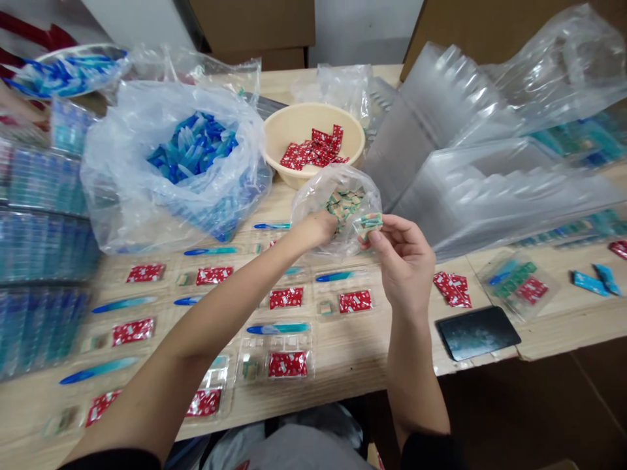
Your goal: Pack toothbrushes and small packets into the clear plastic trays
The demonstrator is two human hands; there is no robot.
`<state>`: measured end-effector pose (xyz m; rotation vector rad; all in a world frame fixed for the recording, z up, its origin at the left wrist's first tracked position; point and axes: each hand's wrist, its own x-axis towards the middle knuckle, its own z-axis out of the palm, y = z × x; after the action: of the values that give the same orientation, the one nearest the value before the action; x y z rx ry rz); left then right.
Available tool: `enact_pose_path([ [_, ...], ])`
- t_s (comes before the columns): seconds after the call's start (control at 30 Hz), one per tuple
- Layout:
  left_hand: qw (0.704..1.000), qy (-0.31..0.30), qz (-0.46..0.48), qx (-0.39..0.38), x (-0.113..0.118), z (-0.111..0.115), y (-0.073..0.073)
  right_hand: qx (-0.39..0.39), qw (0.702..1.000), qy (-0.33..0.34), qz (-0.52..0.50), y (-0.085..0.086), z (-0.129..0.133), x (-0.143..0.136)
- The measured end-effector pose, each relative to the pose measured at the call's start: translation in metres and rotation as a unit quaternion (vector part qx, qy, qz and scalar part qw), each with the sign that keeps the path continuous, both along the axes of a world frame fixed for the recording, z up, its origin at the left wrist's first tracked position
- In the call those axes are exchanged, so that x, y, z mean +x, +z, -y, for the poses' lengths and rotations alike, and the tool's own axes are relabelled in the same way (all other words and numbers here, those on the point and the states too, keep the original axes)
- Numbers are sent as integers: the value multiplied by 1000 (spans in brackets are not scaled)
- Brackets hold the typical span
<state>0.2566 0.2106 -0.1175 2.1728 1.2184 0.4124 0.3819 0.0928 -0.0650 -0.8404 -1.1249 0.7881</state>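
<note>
My left hand (318,228) reaches into a clear plastic bag (302,196) of small green-and-tan pieces (345,203); its fingertips are hidden among them. At the bag's right edge, my right hand (404,251) is closed on a few small green-and-tan pieces (371,222), pinched between thumb and fingers. Below both hands lie rows of clear plastic trays (312,356). Many of them carry a blue pen-like stick (277,329) and a red patterned packet (287,364), and several also have green-and-tan pieces in a corner. My left forearm covers part of some trays.
A large bag (110,196) of blue sticks and a cream bowl (274,166) with red packets stand behind. Stacked filled trays (44,248) are at left, clear empty trays (441,163) at right. A phone (477,333) lies near the front edge beside loose red packets (453,289).
</note>
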Motion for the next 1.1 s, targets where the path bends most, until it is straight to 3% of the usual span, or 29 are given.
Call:
enact_pose_path([
  [0.07,996,-12,-90,-3,-3,5,14,-14,1000,-20,4,-4,1,5],
  [0.13,994,-3,-108,11,-8,10,28,-23,999,-30,-10,-8,2,11],
  [0.2,998,9,-53,19,-14,16,40,-31,999,-32,-23,-10,3,14],
  [0.27,998,-8,69,1,-21,25,53,-35,999,-22,-19,-10,3,15],
  [0.4,944,-23,326,-47,-33,53,79,-27,999,29,17,-2,6,8],
  [0.47,934,-13,355,-38,-37,69,92,-27,998,48,27,4,7,2],
  [0.57,944,-10,329,-9,-42,88,106,-25,997,67,20,11,10,-7],
  [0.77,957,-1,279,78,-53,105,116,-2,996,49,71,15,20,-15],
  [0.97,954,2,289,75,-59,114,120,71,972,-22,221,19,30,-18],
  [1.1,958,-8,274,79,-66,121,123,111,960,-39,253,25,34,-23],
])
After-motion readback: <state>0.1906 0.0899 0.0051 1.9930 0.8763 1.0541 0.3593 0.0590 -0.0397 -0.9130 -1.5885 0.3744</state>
